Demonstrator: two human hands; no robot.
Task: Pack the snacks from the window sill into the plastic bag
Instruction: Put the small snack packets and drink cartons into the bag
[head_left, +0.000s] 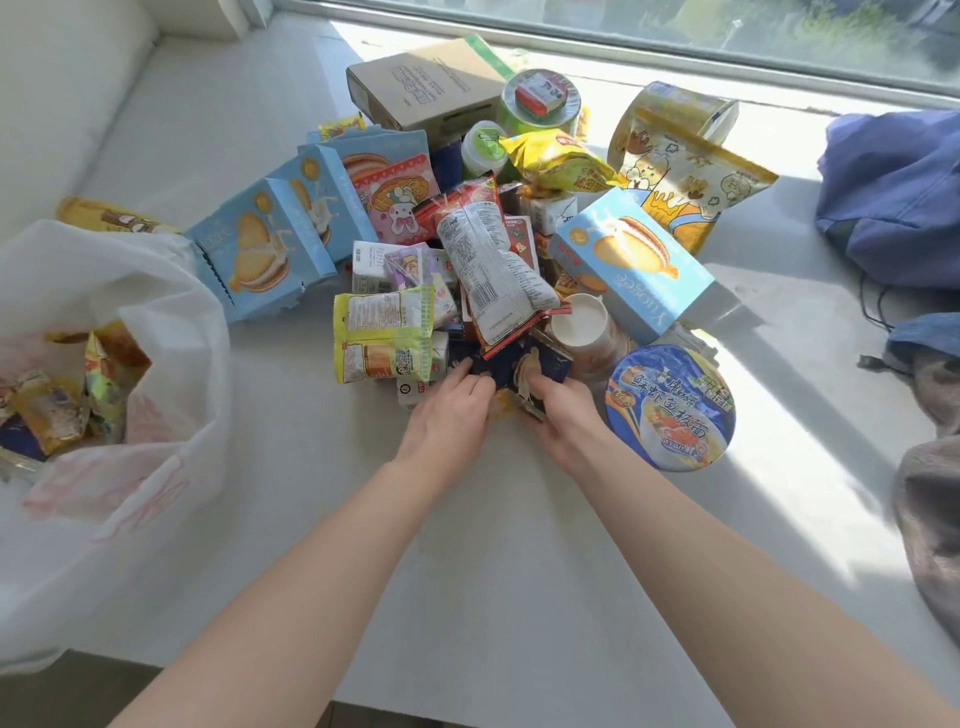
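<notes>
Plastic bag (171, 291): far left on the window sill (311, 493), white, mouth open upward, a few small wrapped snacks (62, 410) already inside. Blue biscuit boxes (260, 254): just right of the bag's rim, leaning on each other. Yellow-green packet (382, 335): near edge of the heap, left of centre. Red-edged packet (493, 270): long and lying across the heap's middle, its lower end overlapping the dark blue packet (511, 364). Dark blue packet: near edge of the heap, between the two hands, partly buried, so its long axis cannot be told. Left hand (449, 415): palm down, forearm reaching straight forward, fingers close together with tips bent onto the packet's left edge; whether they close under it cannot be told. Right hand (563, 415): mirrored pose, thumb over the packet's near right corner, fingers curled beneath, pinching it. Paper cup (579, 322): upright, just beyond the right hand. Noodle bowl (670, 408): lid up, just beside the right wrist. Blue cloth (893, 197): far right, apart from the heap. Judgement: the bag's mouth lies to the left of both hands, well apart; the left hand is the nearer, so the packet must slide out from under the red-edged one and travel left. Most of the heap is unpacked.
</notes>
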